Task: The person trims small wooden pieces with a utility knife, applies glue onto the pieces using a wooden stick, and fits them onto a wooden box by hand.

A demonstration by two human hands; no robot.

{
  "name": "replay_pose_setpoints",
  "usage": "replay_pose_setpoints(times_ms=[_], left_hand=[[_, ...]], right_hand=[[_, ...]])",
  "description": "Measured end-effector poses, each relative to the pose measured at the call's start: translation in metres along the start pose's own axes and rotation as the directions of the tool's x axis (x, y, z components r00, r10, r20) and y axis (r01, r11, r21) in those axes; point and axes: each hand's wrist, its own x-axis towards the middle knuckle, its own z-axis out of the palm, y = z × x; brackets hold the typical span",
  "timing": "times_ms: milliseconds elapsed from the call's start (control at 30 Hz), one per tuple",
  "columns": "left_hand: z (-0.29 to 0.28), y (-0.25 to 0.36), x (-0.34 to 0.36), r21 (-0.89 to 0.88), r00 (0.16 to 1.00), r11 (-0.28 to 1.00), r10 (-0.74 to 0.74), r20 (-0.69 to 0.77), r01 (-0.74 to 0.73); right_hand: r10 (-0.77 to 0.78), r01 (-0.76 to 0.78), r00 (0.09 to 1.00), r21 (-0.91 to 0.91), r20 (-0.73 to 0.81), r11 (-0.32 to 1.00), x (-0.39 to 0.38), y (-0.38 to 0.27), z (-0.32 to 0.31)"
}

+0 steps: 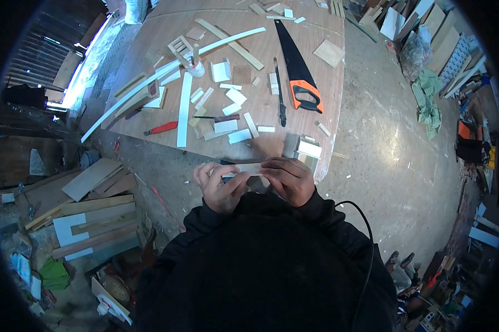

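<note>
Close to my body, at the near edge of the table, both hands hold a small pale wood piece [248,168] level between them. My left hand [220,187] pinches its left end, with some fingers raised and curled. My right hand [289,178] is closed on the right end, fingers laid over the top. The fingers cover both ends, so its full shape is hidden. Just right of my right hand sits a small box-like wooden piece [309,148] at the table corner. Short white-faced offcuts [239,136] lie beyond my hands.
On the table [321,77] lie a handsaw [299,66] with an orange-black handle, a long dark tool [280,94], a red-handled tool [162,128], a white pot [196,69] and long strips [184,110]. Boards [97,221] are stacked at left. A black cable [363,216] runs beside my right arm.
</note>
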Motion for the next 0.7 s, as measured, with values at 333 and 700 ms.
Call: replay_pose_setpoints(times_ms=[333,700], left_hand=[[-0.021,-0.122,0.007,-0.028,0.993,0.996,-0.077,0.094,0.08],[-0.064,-0.209,0.063,-0.337,0.869,0.93,0.042,0.494,0.147]], right_hand=[[0.224,-0.235,0.965,0.072,0.135,0.969,0.074,-0.002,0.098],[0.431,-0.466,0.883,0.251,0.184,0.848,0.129,0.02,0.147]])
